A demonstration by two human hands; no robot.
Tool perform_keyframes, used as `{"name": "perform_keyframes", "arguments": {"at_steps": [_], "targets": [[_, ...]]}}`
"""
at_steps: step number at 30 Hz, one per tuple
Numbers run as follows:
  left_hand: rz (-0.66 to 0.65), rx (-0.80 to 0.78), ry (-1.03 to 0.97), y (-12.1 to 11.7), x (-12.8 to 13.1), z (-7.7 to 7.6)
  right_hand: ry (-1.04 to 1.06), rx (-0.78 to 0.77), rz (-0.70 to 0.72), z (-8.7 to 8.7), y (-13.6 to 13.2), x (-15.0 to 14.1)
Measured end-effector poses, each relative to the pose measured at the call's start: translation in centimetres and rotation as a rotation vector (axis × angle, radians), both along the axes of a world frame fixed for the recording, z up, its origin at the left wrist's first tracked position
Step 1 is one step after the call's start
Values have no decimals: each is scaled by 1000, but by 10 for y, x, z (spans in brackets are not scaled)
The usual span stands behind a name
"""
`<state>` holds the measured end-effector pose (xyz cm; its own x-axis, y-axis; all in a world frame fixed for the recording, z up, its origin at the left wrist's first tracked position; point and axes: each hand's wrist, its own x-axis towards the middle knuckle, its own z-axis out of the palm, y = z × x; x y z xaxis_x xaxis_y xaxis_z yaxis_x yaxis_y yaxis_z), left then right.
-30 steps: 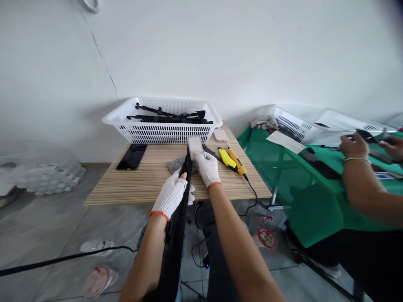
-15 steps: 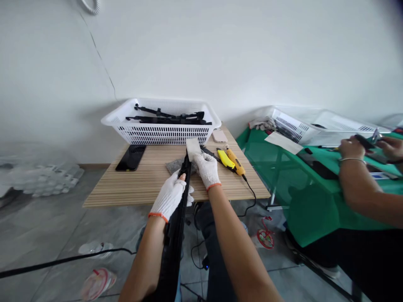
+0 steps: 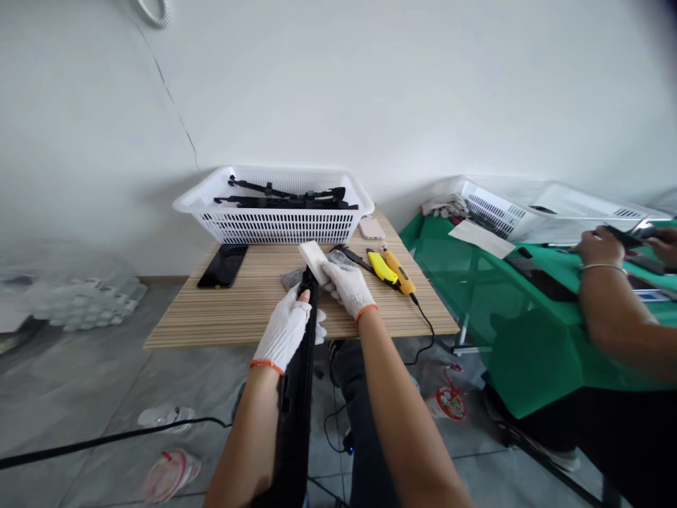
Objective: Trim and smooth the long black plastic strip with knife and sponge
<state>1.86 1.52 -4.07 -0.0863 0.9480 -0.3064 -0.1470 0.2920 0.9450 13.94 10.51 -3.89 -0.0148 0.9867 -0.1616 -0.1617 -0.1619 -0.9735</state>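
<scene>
Left hand [image 3: 284, 326] gripping black strip [image 3: 296, 423]. Right hand [image 3: 349, 286] pinching white block [image 3: 312, 258] at strip's far end. Basket [image 3: 275, 226] beyond hands; yellow tool [image 3: 381, 266] right of both; black phone [image 3: 223, 265] left.

Long black part [image 3: 296, 402]: near end runs off the bottom edge, partly behind the left forearm [image 3: 251, 437]. Left hand [image 3: 283, 324]: some fingers hidden behind that part. Right hand [image 3: 349, 286] covers one end of the white block [image 3: 313, 257]; can't tell if block touches part. Grey cloth [image 3: 290, 279] half hidden behind both. Basket [image 3: 275, 227] wall masks the undersides of the black pieces [image 3: 285, 202], so no count. Coiled cord [image 3: 159, 14] cut at top. Co-worker's hand [image 3: 600, 248]: held item too blurred to ID. Pale heap [image 3: 95, 303] at far left: smeared, unreadable.
</scene>
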Motion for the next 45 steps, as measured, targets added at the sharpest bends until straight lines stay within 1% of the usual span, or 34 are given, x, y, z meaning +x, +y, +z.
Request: {"name": "perform_keyframes", "arguments": {"at_steps": [2,3,5,6,7,8,11,12,13,16,17,21,25,27,29,30,33,37,40,41,43,45], "targets": [[6,6,-7,0,-1,-1,-109,7,26,-2,0,-1],[9,8,-3,0,-1,0,-181,26,14,-3,0,-2],[10,9,21,-1,0,2,-300,114,-81,-5,-3,-2],[7,12,31,-1,0,3,-317,160,-131,-5,-4,-2],[2,14,37,-1,1,4,-302,195,-155,-6,-5,-2],[-1,14,43,-1,2,6,-259,215,-133,-6,-7,-3],[0,13,57,-2,4,7,-68,182,81,-6,-7,-6],[0,14,66,-2,4,7,-5,156,115,-6,-6,-7],[-4,18,73,-2,4,6,57,135,100,-6,-4,-8],[-23,31,82,-3,3,3,215,105,-98,-5,5,-7],[-26,35,88,-3,3,3,238,104,-134,-5,7,-6],[-23,53,145,-4,5,3,205,76,-113,-7,12,-2],[-12,42,233,-4,9,5,141,56,-221,-12,12,-2],[-23,52,259,-5,10,6,101,86,-204,-14,12,-3],[-36,63,265,-6,9,7,88,106,-150,-15,12,-3],[-38,63,260,-6,9,6,101,98,-150,-15,12,-3],[-34,56,239,-6,8,4,192,63,-222,-14,13,-3],[-39,59,227,-4,8,1,258,78,-190,-14,17,-5],[-36,40,228,-3,8,0,270,98,-309,-16,19,-5],[-31,38,227,-2,8,-1,275,110,-320,-16,19,-5],[-22,37,224,-2,7,-1,270,116,-288,-17,19,-5],[-21,35,224,-2,7,-1,264,106,-285,-17,19,-4]]}}
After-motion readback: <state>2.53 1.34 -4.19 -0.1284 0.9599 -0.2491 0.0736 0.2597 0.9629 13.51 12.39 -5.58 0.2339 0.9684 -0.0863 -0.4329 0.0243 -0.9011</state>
